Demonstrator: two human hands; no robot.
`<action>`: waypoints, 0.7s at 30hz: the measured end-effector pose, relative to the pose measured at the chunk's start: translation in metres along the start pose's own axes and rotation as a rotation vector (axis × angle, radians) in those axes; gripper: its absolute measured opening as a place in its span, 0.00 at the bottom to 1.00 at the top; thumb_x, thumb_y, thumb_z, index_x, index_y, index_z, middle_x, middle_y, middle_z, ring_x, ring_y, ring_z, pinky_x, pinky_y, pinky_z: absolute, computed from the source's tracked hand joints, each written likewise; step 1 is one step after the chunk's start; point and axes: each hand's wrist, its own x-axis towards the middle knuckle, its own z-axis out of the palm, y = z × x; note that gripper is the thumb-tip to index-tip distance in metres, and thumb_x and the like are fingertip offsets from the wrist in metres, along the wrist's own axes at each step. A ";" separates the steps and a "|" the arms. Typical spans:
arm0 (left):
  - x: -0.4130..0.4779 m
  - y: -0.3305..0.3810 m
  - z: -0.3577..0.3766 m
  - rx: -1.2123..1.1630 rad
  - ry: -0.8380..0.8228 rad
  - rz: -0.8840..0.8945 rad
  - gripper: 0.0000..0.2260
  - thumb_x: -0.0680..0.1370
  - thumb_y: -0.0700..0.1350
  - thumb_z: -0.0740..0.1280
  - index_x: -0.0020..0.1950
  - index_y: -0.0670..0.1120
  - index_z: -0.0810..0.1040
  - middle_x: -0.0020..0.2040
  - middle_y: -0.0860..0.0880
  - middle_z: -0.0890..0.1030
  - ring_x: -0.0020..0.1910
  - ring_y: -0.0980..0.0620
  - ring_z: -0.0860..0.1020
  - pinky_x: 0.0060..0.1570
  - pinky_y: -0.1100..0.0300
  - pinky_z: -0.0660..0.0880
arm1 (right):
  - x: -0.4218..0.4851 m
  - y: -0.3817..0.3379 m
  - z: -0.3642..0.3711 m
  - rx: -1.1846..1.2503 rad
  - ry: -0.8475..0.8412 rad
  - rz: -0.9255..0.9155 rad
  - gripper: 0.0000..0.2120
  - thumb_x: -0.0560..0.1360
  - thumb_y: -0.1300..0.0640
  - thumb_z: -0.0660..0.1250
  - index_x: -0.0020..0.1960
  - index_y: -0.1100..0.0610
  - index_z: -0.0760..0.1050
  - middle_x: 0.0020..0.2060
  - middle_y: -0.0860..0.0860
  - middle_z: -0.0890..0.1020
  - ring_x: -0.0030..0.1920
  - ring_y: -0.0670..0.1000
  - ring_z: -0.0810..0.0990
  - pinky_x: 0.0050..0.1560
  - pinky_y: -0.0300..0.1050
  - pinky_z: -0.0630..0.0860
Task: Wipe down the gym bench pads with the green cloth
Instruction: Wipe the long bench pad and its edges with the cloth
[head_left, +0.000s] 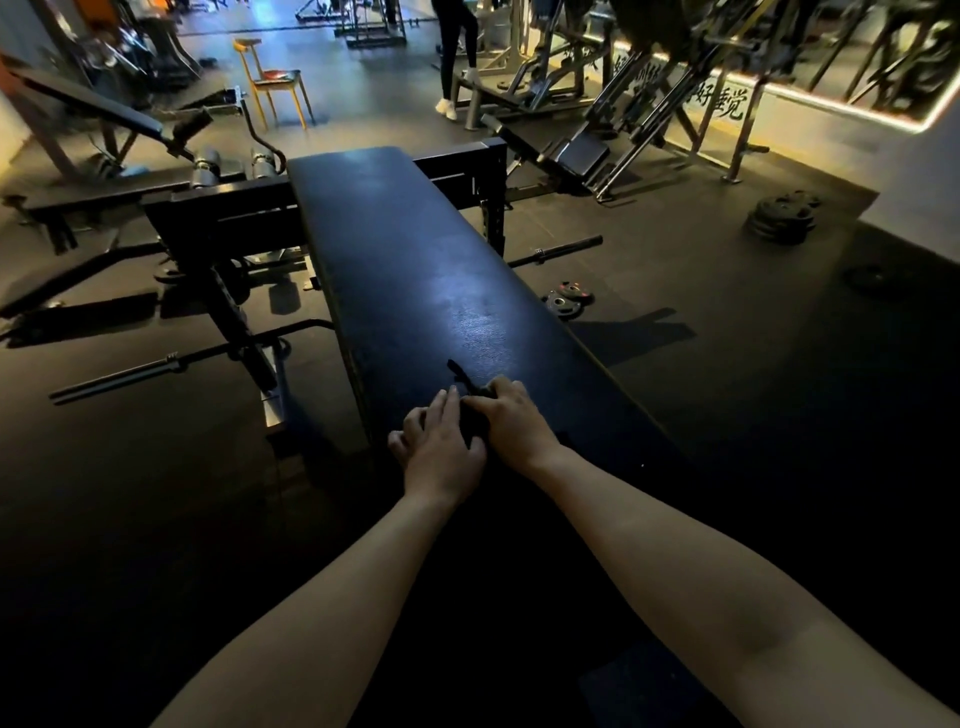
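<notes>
Toward 6 o'clock on counter pad (415, 249), left grip (441, 447) lay flat, right grip (511, 415) clenched dark cloth (467, 395); trailing tail risked bunching, leaving pad streaked.

**Bare arms, bare hands**

Both forearms are uncovered from the bottom edge of the view to the wrists, with no sleeve showing. The left hand (441, 454) and right hand (511, 418) wear no gloves. No watch, band or ring shows in the dim light.

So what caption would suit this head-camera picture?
Both hands, left hand and right hand, press a dark cloth onto the near end of a black flat bench pad in a dim gym.
</notes>
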 end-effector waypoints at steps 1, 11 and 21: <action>-0.001 0.004 0.003 0.025 -0.022 -0.004 0.33 0.79 0.57 0.60 0.82 0.55 0.52 0.82 0.53 0.53 0.76 0.47 0.52 0.74 0.42 0.48 | -0.001 0.008 -0.004 0.014 0.003 0.019 0.15 0.80 0.54 0.63 0.65 0.48 0.79 0.55 0.57 0.71 0.59 0.59 0.68 0.61 0.53 0.72; -0.006 0.009 0.011 0.134 -0.016 -0.057 0.29 0.79 0.64 0.56 0.80 0.59 0.58 0.81 0.56 0.54 0.77 0.48 0.52 0.74 0.43 0.47 | -0.004 0.106 -0.060 -0.075 0.198 0.428 0.21 0.79 0.62 0.56 0.66 0.48 0.77 0.60 0.60 0.69 0.60 0.63 0.68 0.63 0.52 0.70; 0.005 0.045 0.029 0.131 -0.007 -0.068 0.28 0.79 0.62 0.57 0.79 0.59 0.60 0.80 0.53 0.55 0.75 0.45 0.52 0.74 0.44 0.48 | 0.014 0.071 -0.036 -0.046 -0.086 -0.089 0.21 0.77 0.58 0.64 0.67 0.40 0.76 0.70 0.45 0.71 0.63 0.56 0.67 0.66 0.46 0.62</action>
